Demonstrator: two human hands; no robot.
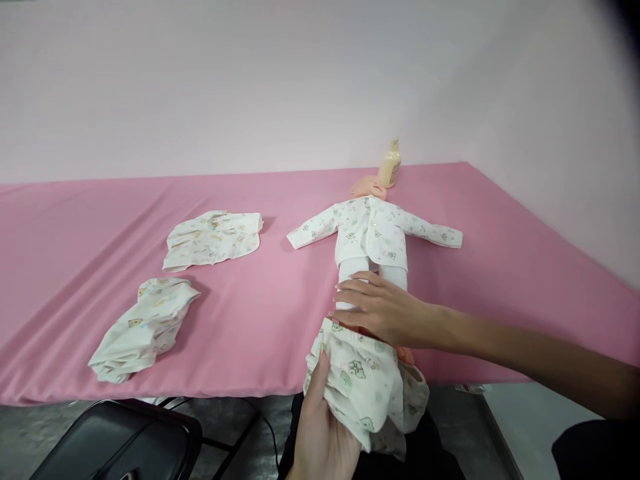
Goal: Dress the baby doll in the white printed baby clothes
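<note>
A baby doll (373,230) lies on its back on the pink table (280,313), head towards the wall, wearing a white printed jacket with sleeves spread out. My right hand (383,308) rests flat across the doll's white legs. Below it, at the table's front edge, my left hand (320,427) grips a pair of white printed trousers (365,387) bunched around the doll's lower legs. The doll's feet are hidden inside the trousers.
A folded printed top (214,239) and a crumpled printed garment (143,328) lie on the left half of the table. A cream bottle (390,165) stands behind the doll's head by the wall. A black chair seat (120,443) sits below the front edge.
</note>
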